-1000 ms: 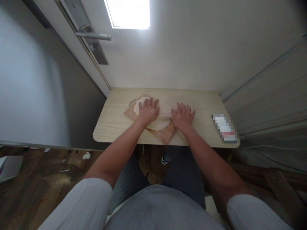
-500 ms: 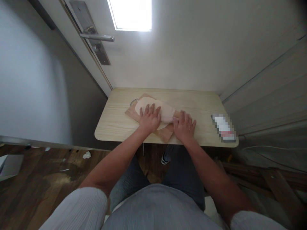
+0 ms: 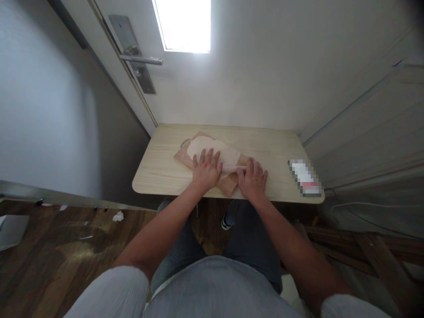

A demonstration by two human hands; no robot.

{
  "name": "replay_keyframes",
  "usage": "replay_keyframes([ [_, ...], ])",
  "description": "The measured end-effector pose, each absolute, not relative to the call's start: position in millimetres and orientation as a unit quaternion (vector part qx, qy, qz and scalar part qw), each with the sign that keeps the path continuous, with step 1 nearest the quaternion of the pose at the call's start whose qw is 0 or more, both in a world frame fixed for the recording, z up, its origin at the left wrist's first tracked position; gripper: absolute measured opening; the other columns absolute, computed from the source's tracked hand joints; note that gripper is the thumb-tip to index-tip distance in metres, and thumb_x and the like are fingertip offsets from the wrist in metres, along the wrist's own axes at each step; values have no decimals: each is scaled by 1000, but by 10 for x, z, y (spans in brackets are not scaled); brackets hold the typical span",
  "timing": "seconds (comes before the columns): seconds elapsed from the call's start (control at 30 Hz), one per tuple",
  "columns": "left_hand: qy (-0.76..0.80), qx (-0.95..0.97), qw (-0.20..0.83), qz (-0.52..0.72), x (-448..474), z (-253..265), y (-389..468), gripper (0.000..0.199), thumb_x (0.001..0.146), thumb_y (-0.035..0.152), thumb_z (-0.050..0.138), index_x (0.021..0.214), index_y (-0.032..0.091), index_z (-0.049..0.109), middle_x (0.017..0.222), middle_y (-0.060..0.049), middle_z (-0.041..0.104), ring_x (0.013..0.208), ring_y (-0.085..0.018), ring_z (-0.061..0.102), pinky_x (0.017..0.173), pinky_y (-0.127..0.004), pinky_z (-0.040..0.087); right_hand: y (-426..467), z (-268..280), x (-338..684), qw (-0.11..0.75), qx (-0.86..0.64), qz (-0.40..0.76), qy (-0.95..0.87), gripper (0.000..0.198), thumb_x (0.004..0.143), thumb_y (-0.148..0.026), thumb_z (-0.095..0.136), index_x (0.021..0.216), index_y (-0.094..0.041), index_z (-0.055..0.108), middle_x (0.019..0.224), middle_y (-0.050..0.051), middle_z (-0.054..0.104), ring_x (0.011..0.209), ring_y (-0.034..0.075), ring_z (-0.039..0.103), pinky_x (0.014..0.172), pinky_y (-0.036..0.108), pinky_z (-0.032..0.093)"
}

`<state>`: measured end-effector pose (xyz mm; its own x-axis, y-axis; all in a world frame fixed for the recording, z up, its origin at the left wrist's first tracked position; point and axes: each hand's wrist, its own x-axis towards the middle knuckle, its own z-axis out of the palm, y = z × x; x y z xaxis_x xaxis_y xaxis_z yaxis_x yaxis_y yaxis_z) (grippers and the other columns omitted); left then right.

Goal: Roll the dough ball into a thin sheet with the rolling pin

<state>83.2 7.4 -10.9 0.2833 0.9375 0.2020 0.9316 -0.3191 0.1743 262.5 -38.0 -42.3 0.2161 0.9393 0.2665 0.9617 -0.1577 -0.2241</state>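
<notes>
A pale flattened sheet of dough (image 3: 212, 144) lies over a wooden cutting board (image 3: 228, 184), which has a metal ring handle at its far left corner. Across the near part of the dough runs a thin, light rolling pin (image 3: 233, 168). My left hand (image 3: 207, 171) rests on it palm down, fingers stretched out and spread over the dough. On the pin's right end lies my right hand (image 3: 253, 180), its fingers apart and pointing forward, the thumb to the left. Both palms cover the ends of the pin.
The light wooden table (image 3: 159, 176) stands against a white door with a lever handle (image 3: 145, 59). A pixelated flat, phone-like object (image 3: 305, 177) lies at the table's right end. Crumpled white paper (image 3: 118, 216) is on the floor at left.
My hands and the rolling pin have shifted slightly toward me, showing more dough beyond them. The whole view has also moved a little.
</notes>
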Motion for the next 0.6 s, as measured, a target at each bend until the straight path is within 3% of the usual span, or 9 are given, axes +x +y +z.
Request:
replay_keyframes([
  [0.27,587,804,30,90,837,-109,563,56,102,45,23,154,30,39,162,-7,37,151,-32,28,119,-63,21,94,-313,2632,159,-768,-26,-620,57,103,-48,31,149,-17,47,154,15,45,143,38,33,114,67,18],
  [0.6,582,804,47,109,830,-128,1063,55,100,41,29,151,26,41,161,-10,39,148,-34,31,117,-68,22,593,-190,2622,133,-779,3,-613,58,101,-46,36,150,-17,47,153,13,48,143,39,33,115,69,15],
])
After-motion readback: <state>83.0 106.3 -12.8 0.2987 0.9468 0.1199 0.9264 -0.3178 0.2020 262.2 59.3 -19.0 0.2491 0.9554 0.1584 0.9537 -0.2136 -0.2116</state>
